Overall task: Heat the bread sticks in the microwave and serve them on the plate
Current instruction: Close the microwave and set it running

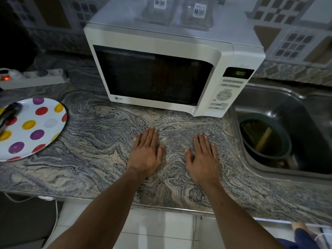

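A white microwave [224, 56] stands at the back of the marbled counter with its door shut and green digits lit on its display [240, 73]. Its dark window hides whatever is inside; no bread sticks show anywhere. A white plate [34, 126] with coloured dots sits at the left edge, with dark tongs [8, 115] lying across its left side. My left hand [146, 155] and my right hand [202, 157] rest flat, palms down, on the counter in front of the microwave, holding nothing.
A steel sink [305, 108] lies to the right, with a dark green bowl [265, 137] of murky liquid in it. A white power strip [34, 78] with a lit red switch lies at the back left. Two clear containers [156, 13] stand on the microwave.
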`<state>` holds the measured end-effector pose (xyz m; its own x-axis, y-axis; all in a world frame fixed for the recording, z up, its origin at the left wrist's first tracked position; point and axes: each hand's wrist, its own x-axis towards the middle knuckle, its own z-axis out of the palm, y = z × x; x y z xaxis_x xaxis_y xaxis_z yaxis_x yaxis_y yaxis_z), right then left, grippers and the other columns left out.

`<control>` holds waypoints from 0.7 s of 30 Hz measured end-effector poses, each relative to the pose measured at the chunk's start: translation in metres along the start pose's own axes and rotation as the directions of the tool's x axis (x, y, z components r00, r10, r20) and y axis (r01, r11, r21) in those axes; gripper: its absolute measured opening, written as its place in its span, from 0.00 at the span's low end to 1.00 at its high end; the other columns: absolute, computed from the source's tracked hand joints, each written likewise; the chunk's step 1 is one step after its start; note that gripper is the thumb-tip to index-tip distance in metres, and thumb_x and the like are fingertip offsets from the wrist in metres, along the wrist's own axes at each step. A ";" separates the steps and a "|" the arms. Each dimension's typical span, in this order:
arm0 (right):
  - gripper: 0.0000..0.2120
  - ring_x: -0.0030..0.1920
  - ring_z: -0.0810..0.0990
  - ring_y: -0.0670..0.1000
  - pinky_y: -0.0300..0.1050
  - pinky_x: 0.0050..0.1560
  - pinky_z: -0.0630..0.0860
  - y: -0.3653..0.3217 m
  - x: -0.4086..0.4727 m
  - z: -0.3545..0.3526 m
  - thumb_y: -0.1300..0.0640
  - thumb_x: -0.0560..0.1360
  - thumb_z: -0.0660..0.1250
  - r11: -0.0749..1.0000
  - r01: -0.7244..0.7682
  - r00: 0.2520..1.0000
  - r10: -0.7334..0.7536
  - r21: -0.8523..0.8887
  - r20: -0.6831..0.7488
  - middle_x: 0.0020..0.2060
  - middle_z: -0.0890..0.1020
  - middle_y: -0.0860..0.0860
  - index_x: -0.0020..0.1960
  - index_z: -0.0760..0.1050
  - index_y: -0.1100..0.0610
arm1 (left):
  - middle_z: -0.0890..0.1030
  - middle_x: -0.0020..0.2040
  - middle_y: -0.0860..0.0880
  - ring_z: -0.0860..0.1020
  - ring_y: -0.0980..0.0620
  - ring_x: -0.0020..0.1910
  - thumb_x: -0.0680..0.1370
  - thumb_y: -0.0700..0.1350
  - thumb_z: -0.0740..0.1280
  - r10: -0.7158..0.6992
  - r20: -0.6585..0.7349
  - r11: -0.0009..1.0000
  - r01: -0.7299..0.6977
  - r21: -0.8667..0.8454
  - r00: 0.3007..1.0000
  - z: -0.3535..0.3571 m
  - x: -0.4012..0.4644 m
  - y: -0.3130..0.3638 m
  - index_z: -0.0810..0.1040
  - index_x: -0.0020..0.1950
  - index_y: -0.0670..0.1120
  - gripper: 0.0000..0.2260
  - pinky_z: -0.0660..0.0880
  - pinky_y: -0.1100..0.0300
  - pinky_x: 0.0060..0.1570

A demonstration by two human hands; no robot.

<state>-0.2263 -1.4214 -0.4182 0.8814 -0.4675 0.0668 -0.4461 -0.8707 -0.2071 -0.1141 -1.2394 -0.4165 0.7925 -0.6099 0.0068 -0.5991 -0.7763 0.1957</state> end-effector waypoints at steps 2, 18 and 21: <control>0.33 0.80 0.44 0.49 0.53 0.80 0.45 0.000 0.000 0.000 0.39 0.82 0.43 1.000 -0.001 1.000 0.001 0.010 -0.005 0.81 0.50 0.50 0.82 0.52 0.55 | 0.43 0.80 0.47 0.39 0.51 0.79 0.82 0.60 0.36 -0.001 0.002 1.000 0.001 0.002 1.000 0.000 0.000 0.000 0.44 0.80 0.45 0.31 0.41 0.50 0.77; 0.32 0.80 0.46 0.49 0.53 0.79 0.46 0.000 0.000 0.000 0.39 0.83 0.45 1.000 0.000 1.000 0.001 0.021 -0.023 0.81 0.52 0.51 0.81 0.54 0.55 | 0.43 0.80 0.47 0.39 0.52 0.78 0.82 0.60 0.36 0.001 0.001 1.000 -0.001 0.005 1.000 -0.002 0.000 0.002 0.44 0.80 0.45 0.31 0.40 0.50 0.77; 0.32 0.80 0.46 0.49 0.53 0.79 0.46 0.000 0.000 0.000 0.39 0.82 0.45 1.000 0.001 1.000 0.000 0.023 -0.028 0.81 0.53 0.51 0.81 0.54 0.55 | 0.43 0.80 0.47 0.39 0.52 0.78 0.82 0.60 0.36 0.000 0.001 1.000 0.000 0.014 1.000 -0.002 0.000 0.002 0.44 0.80 0.45 0.31 0.40 0.51 0.77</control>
<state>-0.2265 -1.4217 -0.4185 0.8769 -0.4714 0.0941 -0.4417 -0.8673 -0.2295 -0.1147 -1.2408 -0.4141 0.7923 -0.6102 0.0055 -0.6007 -0.7784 0.1824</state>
